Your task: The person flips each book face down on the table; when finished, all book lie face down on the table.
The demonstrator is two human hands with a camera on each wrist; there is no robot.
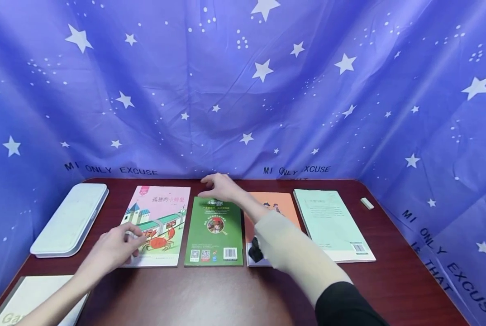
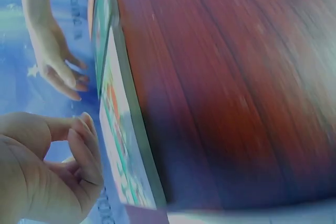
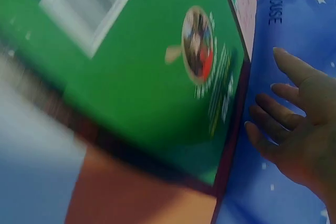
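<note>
Four books in a row: pink, green, orange, pale green, one white case, one eraser

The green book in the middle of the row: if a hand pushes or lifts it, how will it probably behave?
The green book lies flat on the smooth dark table, so it would probably slide, not roll or tip. It looks like a thin paperback, so likely light and slightly bendy when lifted by one edge. Its glossy-looking cover may be slippery.

Orange book half hidden under sleeve; wrist views motion-blurred.
</note>
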